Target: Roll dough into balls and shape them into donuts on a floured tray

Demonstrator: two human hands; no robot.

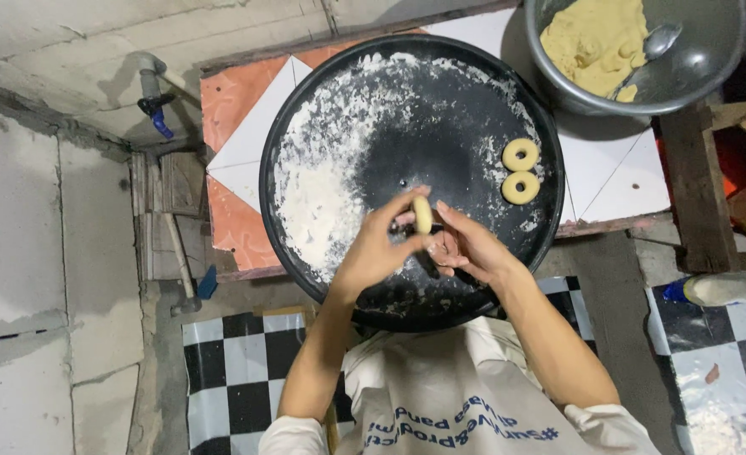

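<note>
A small pale dough piece [423,214] is held upright between the fingers of both hands, over the near part of a big round black tray [440,143]. My left hand [376,251] pinches it from the left and my right hand [466,246] from the right. Two ring-shaped dough pieces [520,171] lie side by side at the tray's right edge. White flour [327,181] covers the tray's left half.
A metal bowl [693,80] with yellow dough and a spoon [661,40] stands at the top right. The tray rests on an orange-and-white tiled ledge [238,126]. A pipe with a blue tap [155,105] sits left; checkered floor below.
</note>
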